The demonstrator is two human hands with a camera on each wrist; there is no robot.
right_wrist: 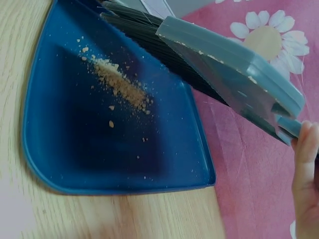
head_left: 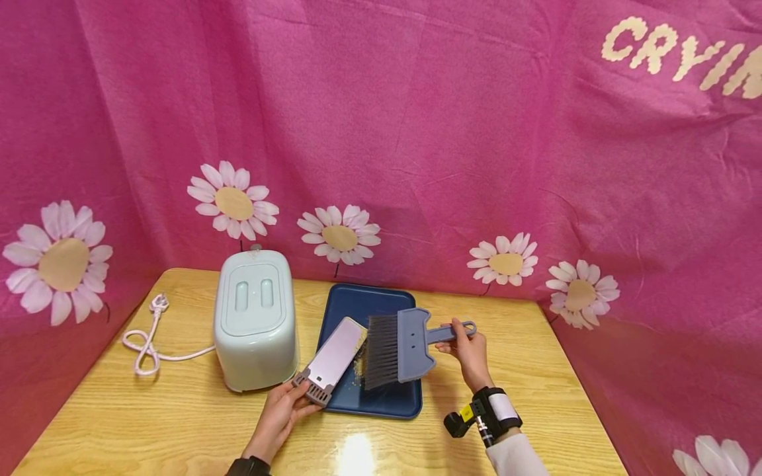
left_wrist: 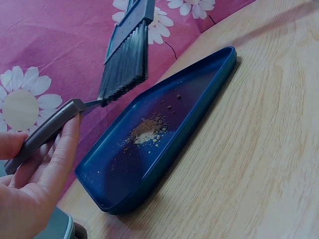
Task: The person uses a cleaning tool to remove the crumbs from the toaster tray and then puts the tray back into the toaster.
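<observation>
Held up over the dark blue tray (head_left: 366, 299) is a flat, pale crumb tray (head_left: 335, 357) with a grey slotted end. My left hand (head_left: 280, 415) grips that end, thumb on top and fingers beneath. My right hand (head_left: 470, 356) holds a grey-blue hand brush (head_left: 415, 347) by its handle. Its dark bristles (left_wrist: 123, 64) are at the crumb tray's far end, raised above the blue tray. In the right wrist view, a pile of brown and pale crumbs (right_wrist: 119, 87) lies on the blue tray, with loose bits scattered around it.
A pale mint toaster (head_left: 254, 324) with a lid stands left of the blue tray. Its white cord and plug (head_left: 156, 324) lie looped on the wooden table (head_left: 178, 423). Behind and at both sides hangs a pink cloth (head_left: 417, 132) with daisies.
</observation>
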